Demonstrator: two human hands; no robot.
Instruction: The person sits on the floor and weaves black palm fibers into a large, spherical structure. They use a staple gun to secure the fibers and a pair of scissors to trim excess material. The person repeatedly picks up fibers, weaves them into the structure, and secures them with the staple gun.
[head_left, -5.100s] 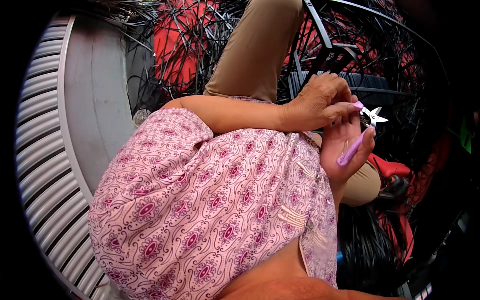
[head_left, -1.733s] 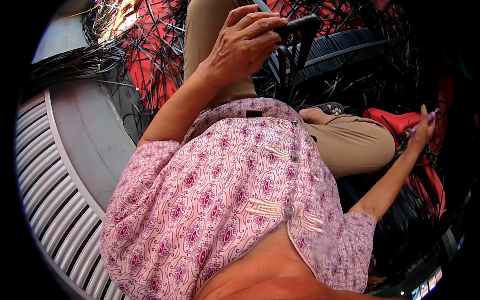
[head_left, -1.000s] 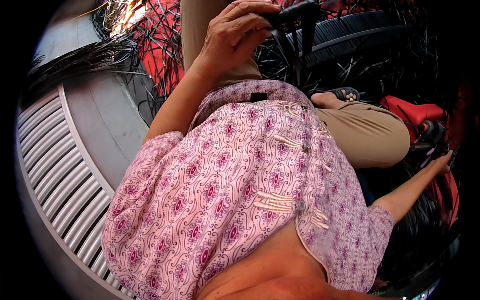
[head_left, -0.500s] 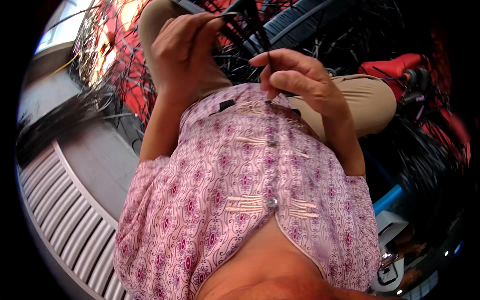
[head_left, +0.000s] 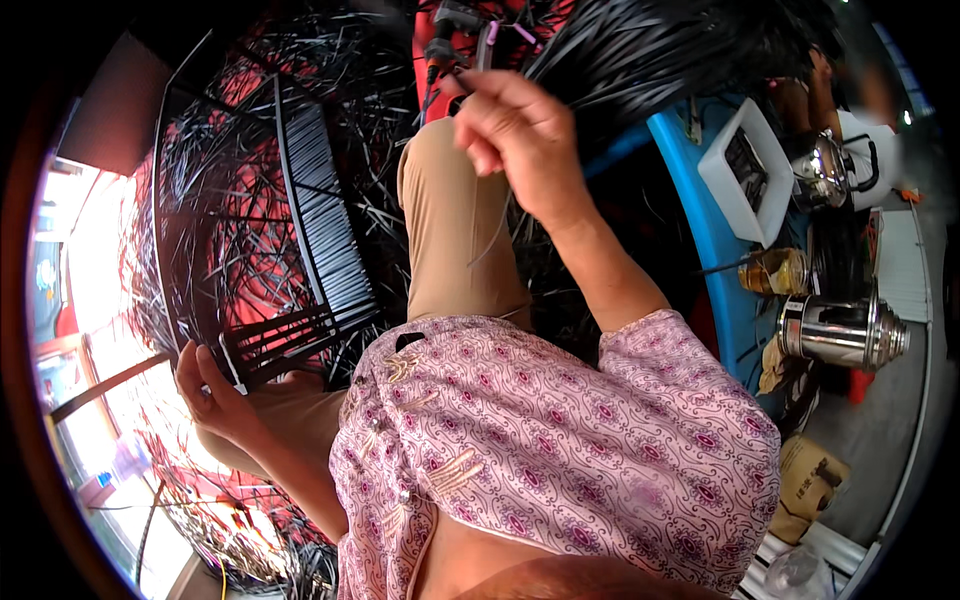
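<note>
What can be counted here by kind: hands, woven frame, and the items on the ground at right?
Hands: 2, left hand on the black woven frame, right hand raised with black strips
Black woven frame: 1
Steel flasks: 2
White tray: 1
Total: 6

The left hand (head_left: 215,395) steadies the lower corner of a black woven frame (head_left: 265,250), its fingers closed around the ends of the black strips there. The right hand (head_left: 515,140) is raised, pinching a thin black strand (head_left: 500,215) that hangs down over the tan trousers (head_left: 450,230). Off to the right stand a steel flask (head_left: 840,335), a white tray (head_left: 745,170) and a blue rim (head_left: 700,220).
</note>
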